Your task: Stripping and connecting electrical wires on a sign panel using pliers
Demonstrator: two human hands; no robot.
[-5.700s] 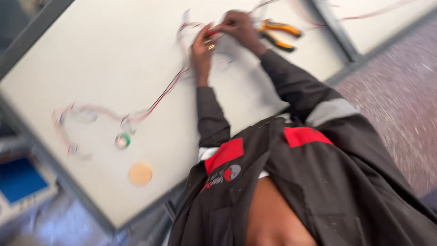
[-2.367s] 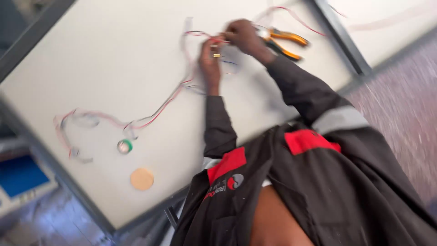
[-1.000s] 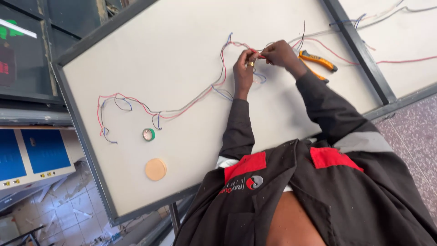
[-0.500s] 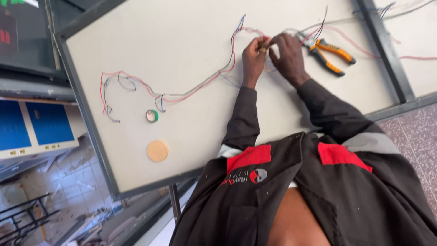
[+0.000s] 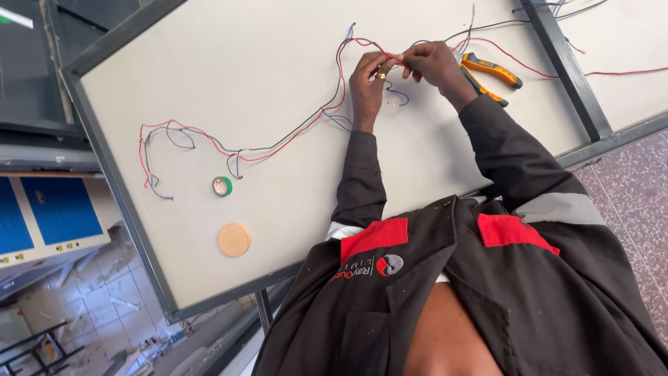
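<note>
My left hand (image 5: 367, 82) and my right hand (image 5: 431, 66) meet over the white table (image 5: 243, 63), both pinching the same spot on a thin bundle of red, black and blue wires (image 5: 278, 143). The bundle trails leftward across the table from my fingers and ends in loose loops. More wire runs away to the right behind my right hand. Orange-handled pliers (image 5: 487, 73) lie on the table just right of my right hand, untouched.
A small green tape roll (image 5: 222, 186) and a round tan disc (image 5: 234, 239) lie on the table near its front left. A dark frame bar (image 5: 567, 69) separates a second white panel (image 5: 619, 49) at right. Blue-fronted cabinets (image 5: 49, 216) stand at left.
The view has steadied and shifted so the table sits more squarely. My hands stay together on the wires by the pliers; the tape roll and disc have not moved.
</note>
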